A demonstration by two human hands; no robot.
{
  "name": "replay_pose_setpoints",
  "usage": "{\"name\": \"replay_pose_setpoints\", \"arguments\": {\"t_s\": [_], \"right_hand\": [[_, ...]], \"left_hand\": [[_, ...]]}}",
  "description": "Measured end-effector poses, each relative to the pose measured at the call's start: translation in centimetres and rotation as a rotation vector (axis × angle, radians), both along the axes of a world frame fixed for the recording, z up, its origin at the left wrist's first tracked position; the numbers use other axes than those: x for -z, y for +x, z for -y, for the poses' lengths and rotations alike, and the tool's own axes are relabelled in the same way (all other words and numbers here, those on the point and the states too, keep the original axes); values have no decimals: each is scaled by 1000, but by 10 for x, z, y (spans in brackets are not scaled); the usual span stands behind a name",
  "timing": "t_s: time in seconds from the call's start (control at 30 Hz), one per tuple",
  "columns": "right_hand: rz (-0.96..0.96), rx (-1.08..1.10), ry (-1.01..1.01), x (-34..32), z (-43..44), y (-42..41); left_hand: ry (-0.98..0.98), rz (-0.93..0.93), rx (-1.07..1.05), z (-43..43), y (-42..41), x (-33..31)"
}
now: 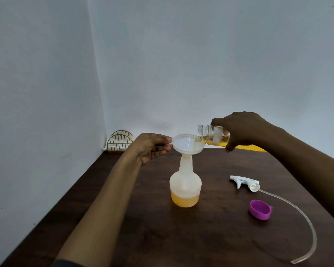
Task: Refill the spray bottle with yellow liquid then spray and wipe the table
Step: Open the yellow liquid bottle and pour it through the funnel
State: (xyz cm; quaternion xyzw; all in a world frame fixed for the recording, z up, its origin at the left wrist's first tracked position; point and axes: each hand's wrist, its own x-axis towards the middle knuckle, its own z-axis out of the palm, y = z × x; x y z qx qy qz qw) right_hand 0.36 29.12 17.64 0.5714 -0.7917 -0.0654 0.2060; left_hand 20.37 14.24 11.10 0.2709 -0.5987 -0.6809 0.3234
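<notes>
A translucent white spray bottle (185,182) stands uncapped in the middle of the dark wooden table (201,237), its bottom part filled with yellow liquid. A white funnel (185,144) sits in its neck. My left hand (151,147) pinches the funnel's left rim. My right hand (243,130) grips a clear bottle (210,135) tipped on its side, mouth over the funnel, and yellow liquid runs out of it. The white trigger spray head (244,182) with its long clear tube (305,224) lies on the table to the right.
A purple cap (260,210) lies open side up at the right of the spray bottle. A gold wire rack (120,142) stands in the far left corner by the wall. A yellow object (253,147) lies at the far table edge behind my right hand.
</notes>
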Motion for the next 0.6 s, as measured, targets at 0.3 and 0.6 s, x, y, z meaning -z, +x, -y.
{"name": "replay_pose_setpoints", "arguments": {"t_s": [0.3, 0.6], "right_hand": [[-2, 8, 0, -1, 0, 0], [-1, 4, 1, -1, 1, -2]], "left_hand": [[3, 1, 0, 0, 0, 0], [-1, 4, -8, 0, 0, 0]]}}
